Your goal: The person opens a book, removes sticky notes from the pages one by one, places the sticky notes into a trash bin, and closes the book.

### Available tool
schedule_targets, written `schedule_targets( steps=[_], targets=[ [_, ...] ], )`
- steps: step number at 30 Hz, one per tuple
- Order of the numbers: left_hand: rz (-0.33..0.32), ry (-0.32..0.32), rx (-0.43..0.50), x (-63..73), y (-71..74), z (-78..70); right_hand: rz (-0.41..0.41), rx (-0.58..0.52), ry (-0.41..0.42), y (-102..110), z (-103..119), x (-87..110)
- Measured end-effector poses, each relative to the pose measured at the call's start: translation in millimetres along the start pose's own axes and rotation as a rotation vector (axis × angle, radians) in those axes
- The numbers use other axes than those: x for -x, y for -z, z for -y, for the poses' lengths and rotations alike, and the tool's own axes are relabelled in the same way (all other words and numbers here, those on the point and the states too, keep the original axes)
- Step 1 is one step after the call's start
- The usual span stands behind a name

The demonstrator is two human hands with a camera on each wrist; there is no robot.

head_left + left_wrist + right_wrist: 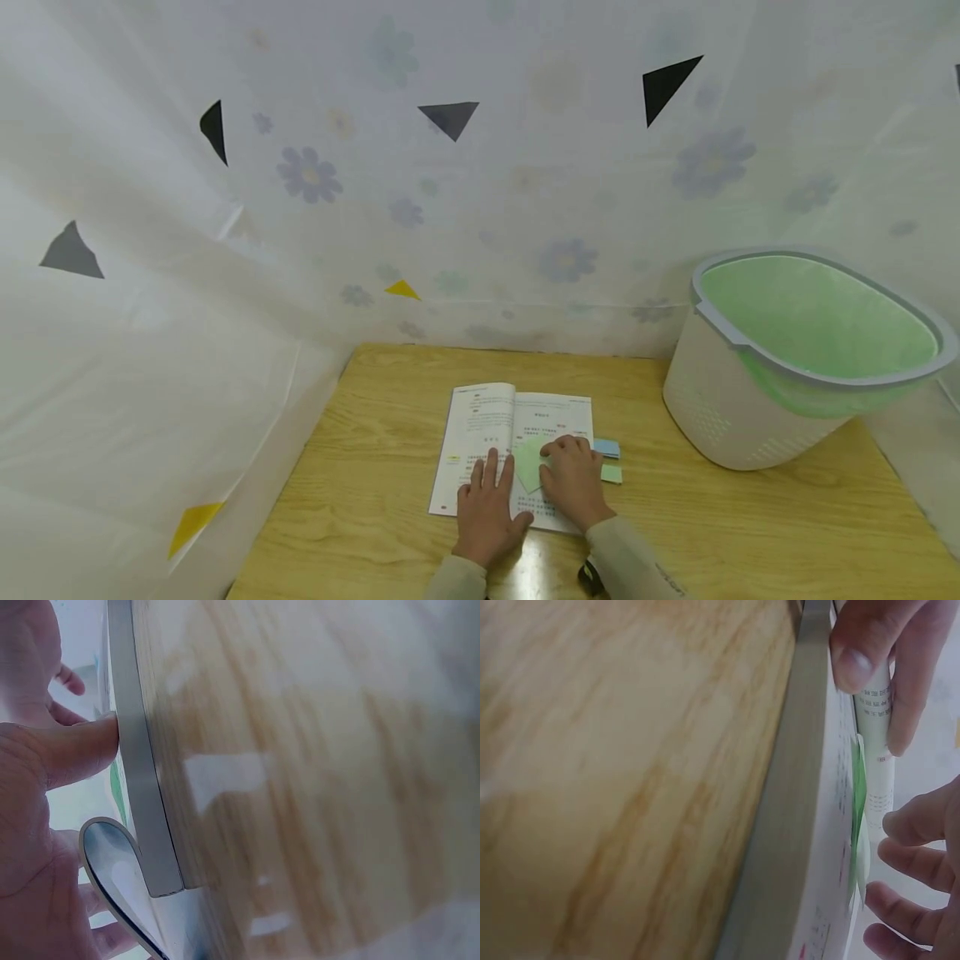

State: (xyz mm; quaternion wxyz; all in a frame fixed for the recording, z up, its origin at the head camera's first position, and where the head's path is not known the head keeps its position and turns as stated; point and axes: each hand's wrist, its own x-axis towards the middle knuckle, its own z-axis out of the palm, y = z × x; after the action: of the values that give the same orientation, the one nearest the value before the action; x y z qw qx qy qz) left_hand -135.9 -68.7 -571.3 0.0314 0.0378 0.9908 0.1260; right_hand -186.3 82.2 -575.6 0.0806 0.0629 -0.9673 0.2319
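An open book (pixel 480 417) with printed pages lies on the wooden table. My left hand (pixel 486 512) rests on it beside the spine, fingers spread and straight. In the left wrist view its thumb (pixel 82 750) touches the book's near edge. On the right page lies a green sticky note (pixel 528 467), turned cornerwise. My right hand (pixel 576 482) is at the note's right side with loosely bent fingers. In the right wrist view these fingers (pixel 907 911) reach toward the green note (pixel 859 802), a fingertip close to its edge; no pinch shows.
A blue tab (pixel 607 449) and a green tab (pixel 612 474) stick out past the book's right edge. At the table's right stands a white basket (pixel 712 408) with a green inside and grey rim. A flower-patterned sheet (pixel 487 225) hangs behind the table (pixel 360 467).
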Motion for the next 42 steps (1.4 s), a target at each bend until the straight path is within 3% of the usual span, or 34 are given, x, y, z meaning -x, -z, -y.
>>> schedule_targets(
  steps=[7, 20, 42],
  targets=[
    [-0.005, 0.003, 0.002, 0.0, 0.2, -0.2, -0.045, -0.002, 0.001, -4, 1, -2.9],
    [-0.054, -0.018, -0.041, 2.3, -3.6, 1.4, 0.058, 0.063, -0.036, -10, 4, -0.3],
    [-0.022, 0.003, -0.014, 0.1, -3.8, 0.0, 0.097, 0.027, -0.102, -8, 3, -8.0]
  ],
)
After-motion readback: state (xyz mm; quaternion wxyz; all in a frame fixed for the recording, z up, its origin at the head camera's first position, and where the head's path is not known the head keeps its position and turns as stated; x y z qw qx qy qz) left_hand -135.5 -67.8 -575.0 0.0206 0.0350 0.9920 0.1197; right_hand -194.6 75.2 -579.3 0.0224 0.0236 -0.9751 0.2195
